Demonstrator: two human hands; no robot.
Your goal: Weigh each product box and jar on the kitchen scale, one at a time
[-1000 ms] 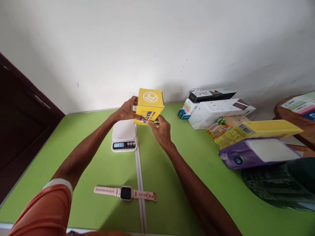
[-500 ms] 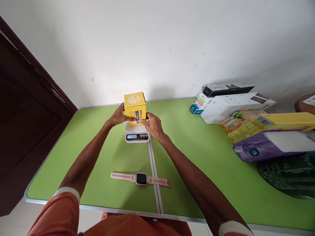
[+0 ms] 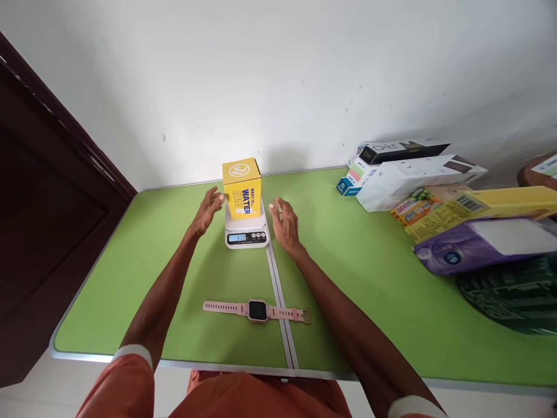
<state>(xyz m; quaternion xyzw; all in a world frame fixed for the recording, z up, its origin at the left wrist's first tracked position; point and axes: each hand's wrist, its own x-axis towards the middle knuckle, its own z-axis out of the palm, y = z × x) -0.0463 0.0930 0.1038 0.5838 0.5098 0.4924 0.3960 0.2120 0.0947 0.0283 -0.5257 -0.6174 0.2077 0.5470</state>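
Note:
A yellow box (image 3: 242, 194) printed with the word WATER stands upright on a white digital kitchen scale (image 3: 246, 238), whose lit display reads about 373. To the left of the box, my left hand (image 3: 208, 210) is open, fingers apart, with nothing in it. On the other side my right hand (image 3: 284, 222) is open too, just clear of the box and scale. Nearer to me, a pink-strapped smartwatch (image 3: 257, 310) lies stretched out across the table's seam, its screen dark.
The green folding table (image 3: 143, 290) meets a white wall. At the right stand a white box (image 3: 400, 181), a yellow carton (image 3: 500, 206), a purple pack (image 3: 461, 249) and a dark green round container (image 3: 513, 299). A dark door (image 3: 47, 203) is at the left.
Both hands have let go of the yellow box and moved apart, one to each side. The box stays on the scale. The whole view has shifted slightly.

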